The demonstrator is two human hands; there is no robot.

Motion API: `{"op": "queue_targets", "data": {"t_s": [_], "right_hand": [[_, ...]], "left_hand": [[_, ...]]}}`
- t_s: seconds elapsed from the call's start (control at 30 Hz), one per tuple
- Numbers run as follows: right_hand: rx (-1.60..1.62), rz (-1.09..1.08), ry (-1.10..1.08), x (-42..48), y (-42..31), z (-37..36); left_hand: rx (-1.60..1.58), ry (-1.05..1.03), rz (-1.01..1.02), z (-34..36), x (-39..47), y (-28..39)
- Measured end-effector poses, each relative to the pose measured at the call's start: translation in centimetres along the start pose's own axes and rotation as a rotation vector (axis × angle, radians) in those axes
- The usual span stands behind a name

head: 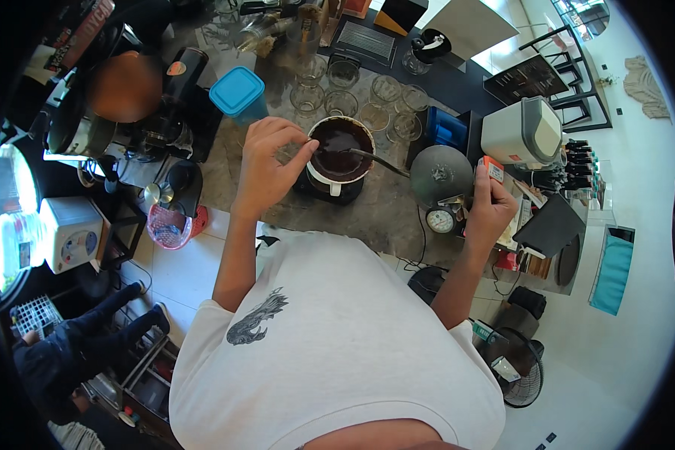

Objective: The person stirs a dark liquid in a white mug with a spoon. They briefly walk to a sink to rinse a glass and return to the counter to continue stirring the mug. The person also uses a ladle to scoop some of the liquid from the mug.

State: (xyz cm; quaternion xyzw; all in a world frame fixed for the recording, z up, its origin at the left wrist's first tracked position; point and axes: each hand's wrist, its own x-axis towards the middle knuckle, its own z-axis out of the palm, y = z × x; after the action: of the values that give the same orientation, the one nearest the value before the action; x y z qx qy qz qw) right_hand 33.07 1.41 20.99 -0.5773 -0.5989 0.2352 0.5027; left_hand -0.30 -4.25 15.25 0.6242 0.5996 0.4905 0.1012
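Note:
A white coffee dripper (334, 188) with a rim and small handle holds dark wet coffee grounds and stands on a black base (346, 197). My left hand (275, 163) is at the dripper's left rim, thumb and bent fingers close together; whether something thin is between them cannot be made out. My right hand (490, 211) grips the handle side of a dark gooseneck kettle (441, 174), which has a round dial thermometer (440, 220) on it. The kettle's spout (379, 162) reaches over the grounds. The kettle's handle is mostly hidden by my fingers.
Several clear glasses (342, 103) stand behind the dripper. A blue-lidded container (237, 91) is at its back left, a grinder (177, 84) farther left. A white bin (520, 132) and a black tablet (550, 226) lie right. Another person (67, 349) is at lower left.

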Motion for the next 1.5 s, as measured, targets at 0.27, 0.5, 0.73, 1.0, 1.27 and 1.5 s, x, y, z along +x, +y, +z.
{"op": "queue_targets", "data": {"t_s": [0.27,0.5,0.73,1.0,1.27,1.5], "right_hand": [[-0.024,-0.035,0.027,1.3,-1.0,-0.1],[-0.018,-0.074,0.015,1.5,-1.1,-0.3],[0.001,-0.007,0.025,2.0,-1.6,0.5],[-0.021,-0.118,0.045,2.9,-2.5,1.0],[-0.066,-0.109,0.035,3.2,-2.6,-0.2],[-0.031,-0.116,-0.005,2.7,-2.8,0.2]], "left_hand": [[-0.002,0.058,0.003,0.6,-0.3,-0.2],[-0.014,0.061,0.005,0.9,-0.2,-0.3],[0.024,0.029,0.015,0.8,0.4,0.5],[0.036,0.077,0.053,0.6,0.5,0.8],[0.022,0.109,-0.034,0.6,0.6,1.3],[0.034,0.017,-0.004,1.3,0.6,1.4]]}}
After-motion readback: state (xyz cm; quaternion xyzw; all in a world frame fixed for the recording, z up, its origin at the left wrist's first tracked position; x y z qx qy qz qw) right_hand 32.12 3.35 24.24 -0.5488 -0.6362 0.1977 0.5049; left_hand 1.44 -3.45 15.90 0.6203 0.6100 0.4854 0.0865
